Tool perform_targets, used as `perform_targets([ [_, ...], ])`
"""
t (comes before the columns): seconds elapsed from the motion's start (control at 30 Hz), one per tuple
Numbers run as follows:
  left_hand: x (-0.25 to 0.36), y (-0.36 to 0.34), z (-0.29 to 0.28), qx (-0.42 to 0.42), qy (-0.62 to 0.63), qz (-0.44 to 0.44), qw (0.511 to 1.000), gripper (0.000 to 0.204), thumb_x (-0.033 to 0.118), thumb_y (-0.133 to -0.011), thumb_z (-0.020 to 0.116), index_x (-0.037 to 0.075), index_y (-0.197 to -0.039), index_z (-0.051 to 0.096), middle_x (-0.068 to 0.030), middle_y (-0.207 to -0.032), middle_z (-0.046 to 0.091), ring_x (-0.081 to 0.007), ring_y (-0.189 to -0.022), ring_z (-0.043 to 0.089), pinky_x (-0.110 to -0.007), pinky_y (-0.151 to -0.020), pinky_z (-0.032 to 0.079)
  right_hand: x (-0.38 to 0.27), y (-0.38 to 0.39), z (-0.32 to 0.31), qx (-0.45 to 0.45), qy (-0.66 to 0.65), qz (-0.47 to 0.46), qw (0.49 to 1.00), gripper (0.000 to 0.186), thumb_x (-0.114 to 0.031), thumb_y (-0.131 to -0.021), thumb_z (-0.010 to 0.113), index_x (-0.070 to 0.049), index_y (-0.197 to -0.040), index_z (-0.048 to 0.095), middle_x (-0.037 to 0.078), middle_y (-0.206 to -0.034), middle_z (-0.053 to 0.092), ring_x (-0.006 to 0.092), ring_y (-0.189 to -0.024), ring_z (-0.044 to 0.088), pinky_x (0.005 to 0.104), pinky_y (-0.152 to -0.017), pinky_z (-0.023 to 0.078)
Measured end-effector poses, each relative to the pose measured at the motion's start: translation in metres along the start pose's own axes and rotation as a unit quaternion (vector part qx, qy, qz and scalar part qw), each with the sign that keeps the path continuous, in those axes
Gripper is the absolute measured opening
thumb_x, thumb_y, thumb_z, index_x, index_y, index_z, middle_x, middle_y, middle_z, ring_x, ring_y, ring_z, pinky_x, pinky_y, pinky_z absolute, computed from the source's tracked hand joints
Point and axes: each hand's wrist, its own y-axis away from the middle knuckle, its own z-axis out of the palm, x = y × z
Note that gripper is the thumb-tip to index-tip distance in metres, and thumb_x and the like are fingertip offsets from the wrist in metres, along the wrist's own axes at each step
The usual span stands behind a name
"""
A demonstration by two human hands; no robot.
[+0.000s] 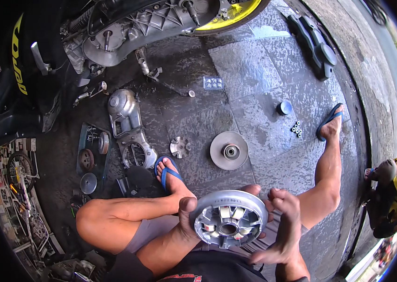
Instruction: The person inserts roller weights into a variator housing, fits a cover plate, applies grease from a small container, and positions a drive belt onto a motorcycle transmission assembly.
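Note:
My left hand [186, 221] grips a round silver variator housing [230, 198] in front of my lap, thumb on its left rim and fingertips showing at its far edge. Its open face is turned up, with a central bore, ribs and several pale roller weights [238, 213] seated in the slots. Beside the right rim is my right hand [285, 223], its thumb spread away from half-bent fingers and nothing visible in it. On the floor beyond lie a metal pulley disc [222, 160] with a central hub and a slotted ramp plate [180, 147].
A metal engine cover [130, 124], a parts tray [88, 169] and a disc [88, 183] lie left. A blue-topped cup [284, 108], small rollers [296, 129] and a blister pack [214, 83] sit farther off. The scooter [142, 23] stands ahead; a person [395, 197] is at right.

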Motion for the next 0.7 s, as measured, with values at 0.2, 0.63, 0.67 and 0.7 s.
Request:
perform_targets([
  [0.2, 0.001, 0.01, -0.05, 0.142, -0.034, -0.034, 0.989, 0.085, 0.053, -0.081, 0.058, -0.001, -0.141, 0.032, -0.0186, -0.138, 0.045, -0.0297, -0.123, 0.05, -0.045, -0.106, 0.038, 0.005, -0.011, 0.017, -0.216, 0.323, 0.033, 0.921, 0.112, -0.055, -0.057, 0.081, 0.001, -0.139, 0.03, 0.032, -0.14, 0.03, 0.0533, -0.128, 0.03, 0.0628, -0.105, 0.024],
  [0.63, 0.042, -0.019, -0.135, 0.244, -0.122, -0.01, 0.962, 0.055, 0.052, -0.093, 0.044, 0.01, -0.126, 0.054, -0.0074, -0.117, 0.063, -0.0224, -0.106, 0.061, -0.04, -0.092, 0.049, 0.113, -0.036, 0.064, -0.17, 0.288, 0.038, 0.942, 0.119, -0.031, -0.048, 0.089, 0.008, -0.14, 0.023, 0.032, -0.136, 0.034, 0.0479, -0.124, 0.037, 0.0517, -0.105, 0.033],
  [0.67, 0.044, -0.022, -0.134, 0.249, -0.137, 0.002, 0.959, 0.056, 0.053, -0.094, 0.042, 0.01, -0.127, 0.053, -0.0076, -0.119, 0.062, -0.0229, -0.108, 0.06, -0.04, -0.093, 0.048, 0.124, -0.038, 0.065, -0.146, 0.29, 0.044, 0.945, 0.119, -0.029, -0.048, 0.089, 0.009, -0.14, 0.022, 0.032, -0.135, 0.034, 0.0481, -0.122, 0.038, 0.0515, -0.104, 0.033],
  [0.7, 0.045, -0.022, -0.132, 0.256, -0.154, 0.017, 0.954, 0.057, 0.054, -0.094, 0.04, 0.01, -0.128, 0.052, -0.0079, -0.121, 0.061, -0.0234, -0.111, 0.059, -0.04, -0.094, 0.047, 0.135, -0.041, 0.067, -0.126, 0.288, 0.048, 0.948, 0.119, -0.027, -0.047, 0.089, 0.009, -0.14, 0.022, 0.032, -0.134, 0.035, 0.0482, -0.121, 0.038, 0.0512, -0.103, 0.034],
])
